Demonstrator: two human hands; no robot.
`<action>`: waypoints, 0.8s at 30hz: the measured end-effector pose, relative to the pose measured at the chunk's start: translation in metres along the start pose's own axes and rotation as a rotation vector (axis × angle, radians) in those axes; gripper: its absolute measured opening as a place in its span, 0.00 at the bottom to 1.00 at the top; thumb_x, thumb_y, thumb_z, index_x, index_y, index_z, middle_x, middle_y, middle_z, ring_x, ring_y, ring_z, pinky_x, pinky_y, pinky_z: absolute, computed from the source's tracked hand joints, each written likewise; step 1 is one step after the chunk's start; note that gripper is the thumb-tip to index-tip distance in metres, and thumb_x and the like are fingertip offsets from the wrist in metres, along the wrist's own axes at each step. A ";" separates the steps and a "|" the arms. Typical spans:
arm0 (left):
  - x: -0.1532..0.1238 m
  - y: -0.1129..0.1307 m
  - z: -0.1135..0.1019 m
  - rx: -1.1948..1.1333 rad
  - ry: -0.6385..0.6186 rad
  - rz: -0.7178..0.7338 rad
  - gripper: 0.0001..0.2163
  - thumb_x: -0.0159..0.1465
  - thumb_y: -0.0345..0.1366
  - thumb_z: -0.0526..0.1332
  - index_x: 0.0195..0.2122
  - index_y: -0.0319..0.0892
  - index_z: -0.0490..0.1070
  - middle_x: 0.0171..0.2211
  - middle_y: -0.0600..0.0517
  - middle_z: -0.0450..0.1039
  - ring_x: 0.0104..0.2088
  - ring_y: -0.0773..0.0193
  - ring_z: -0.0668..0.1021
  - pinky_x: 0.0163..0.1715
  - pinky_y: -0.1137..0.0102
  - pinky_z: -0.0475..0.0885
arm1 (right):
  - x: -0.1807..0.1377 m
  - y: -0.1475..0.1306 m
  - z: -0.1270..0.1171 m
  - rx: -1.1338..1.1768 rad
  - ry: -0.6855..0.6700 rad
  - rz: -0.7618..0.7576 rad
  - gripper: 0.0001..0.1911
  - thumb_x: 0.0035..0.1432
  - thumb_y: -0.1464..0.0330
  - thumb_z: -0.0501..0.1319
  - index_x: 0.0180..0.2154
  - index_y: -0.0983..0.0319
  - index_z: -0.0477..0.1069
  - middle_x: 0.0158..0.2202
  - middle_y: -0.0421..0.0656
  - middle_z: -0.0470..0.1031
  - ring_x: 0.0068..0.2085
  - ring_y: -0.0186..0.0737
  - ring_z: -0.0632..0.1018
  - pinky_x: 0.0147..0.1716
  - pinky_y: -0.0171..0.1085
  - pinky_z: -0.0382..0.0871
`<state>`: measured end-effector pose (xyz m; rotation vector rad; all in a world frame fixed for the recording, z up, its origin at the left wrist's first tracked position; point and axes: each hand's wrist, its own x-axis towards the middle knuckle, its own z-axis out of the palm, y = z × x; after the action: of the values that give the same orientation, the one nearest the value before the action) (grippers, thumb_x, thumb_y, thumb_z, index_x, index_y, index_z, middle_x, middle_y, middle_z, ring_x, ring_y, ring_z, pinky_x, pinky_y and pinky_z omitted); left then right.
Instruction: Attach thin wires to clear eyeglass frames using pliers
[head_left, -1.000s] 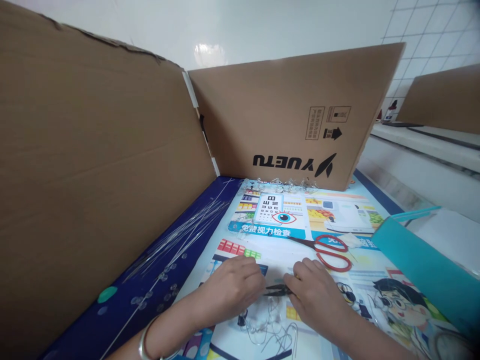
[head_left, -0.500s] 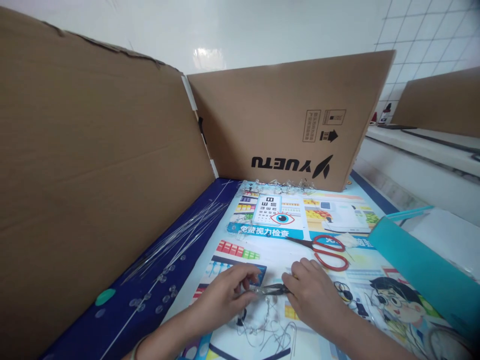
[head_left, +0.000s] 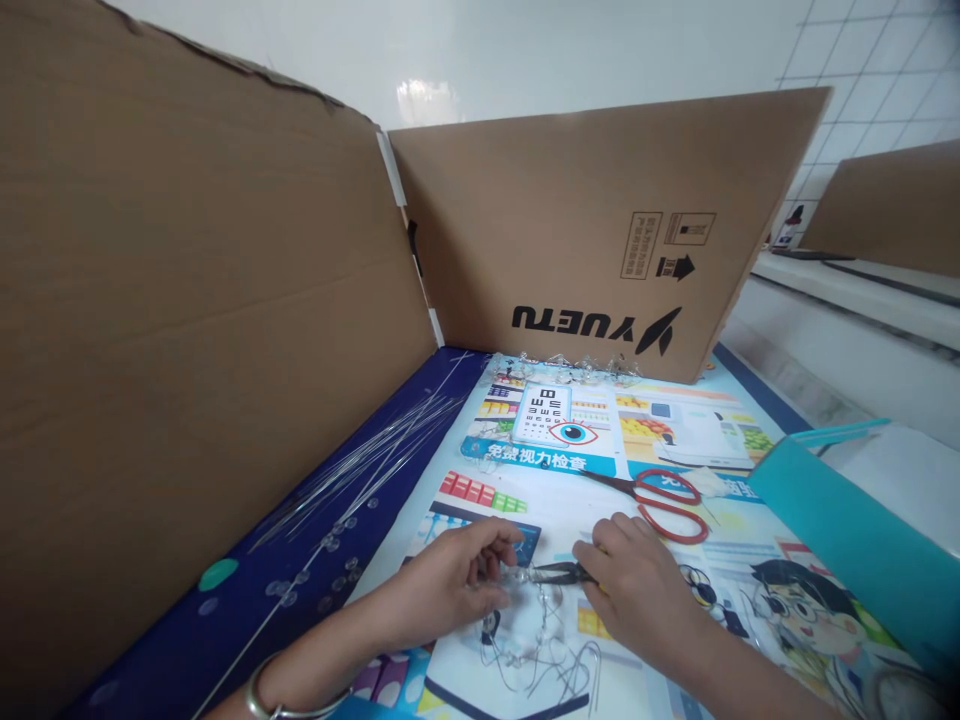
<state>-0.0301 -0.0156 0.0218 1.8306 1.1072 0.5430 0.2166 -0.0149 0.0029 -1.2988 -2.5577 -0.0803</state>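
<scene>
right hand (head_left: 637, 582) wrapped around little pliers (head_left: 559, 573), left hand (head_left: 454, 582) half-curled by clear beads (head_left: 516, 575) at the tips, can't tell if it's pinching, red-handled scissors (head_left: 640, 491) just beyond

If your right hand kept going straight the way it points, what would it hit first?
The pliers in the right hand would likely meet the small clear piece at the left hand first; depth there is unclear.

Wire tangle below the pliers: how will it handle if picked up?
The wire tangle is likely springy rather than limp: its thin strands hold open curves. It's probably light, since mostly thin wire and small clear pieces show. It may snag, with loose ends crossing and sticking out near the pliers in the right hand.
</scene>
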 end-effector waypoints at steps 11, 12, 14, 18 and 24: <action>0.002 -0.008 0.007 0.211 0.228 0.125 0.19 0.55 0.21 0.54 0.46 0.45 0.64 0.36 0.53 0.70 0.31 0.67 0.72 0.29 0.74 0.67 | 0.000 0.000 0.000 0.053 0.027 0.086 0.04 0.51 0.70 0.60 0.33 0.57 0.69 0.31 0.40 0.66 0.37 0.41 0.64 0.39 0.40 0.54; 0.003 -0.009 0.007 0.248 0.244 0.130 0.19 0.55 0.21 0.54 0.46 0.45 0.63 0.37 0.52 0.70 0.32 0.67 0.72 0.31 0.73 0.68 | 0.000 0.000 0.001 0.061 0.029 0.096 0.04 0.51 0.70 0.60 0.33 0.57 0.69 0.31 0.40 0.66 0.37 0.40 0.65 0.40 0.40 0.54; 0.004 -0.012 0.007 0.340 0.277 0.145 0.18 0.56 0.21 0.53 0.46 0.45 0.64 0.38 0.51 0.70 0.35 0.64 0.73 0.34 0.70 0.69 | 0.000 0.001 0.001 0.077 0.037 0.105 0.06 0.51 0.70 0.60 0.34 0.57 0.70 0.32 0.40 0.66 0.37 0.40 0.65 0.42 0.41 0.54; 0.005 -0.014 0.008 0.497 0.297 0.201 0.18 0.56 0.23 0.56 0.46 0.45 0.65 0.40 0.50 0.70 0.43 0.58 0.72 0.42 0.64 0.69 | -0.001 0.002 0.005 0.096 0.051 0.108 0.07 0.51 0.70 0.60 0.36 0.56 0.70 0.32 0.40 0.66 0.38 0.40 0.66 0.42 0.41 0.55; 0.005 -0.014 0.008 0.532 0.313 0.260 0.15 0.58 0.27 0.60 0.45 0.46 0.67 0.39 0.51 0.72 0.42 0.57 0.72 0.42 0.64 0.70 | -0.001 0.004 0.007 0.091 0.033 0.099 0.07 0.51 0.70 0.59 0.36 0.56 0.70 0.32 0.41 0.66 0.38 0.41 0.66 0.42 0.41 0.55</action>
<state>-0.0282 -0.0127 0.0054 2.4343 1.3182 0.7585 0.2186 -0.0125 -0.0047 -1.3750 -2.4351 0.0338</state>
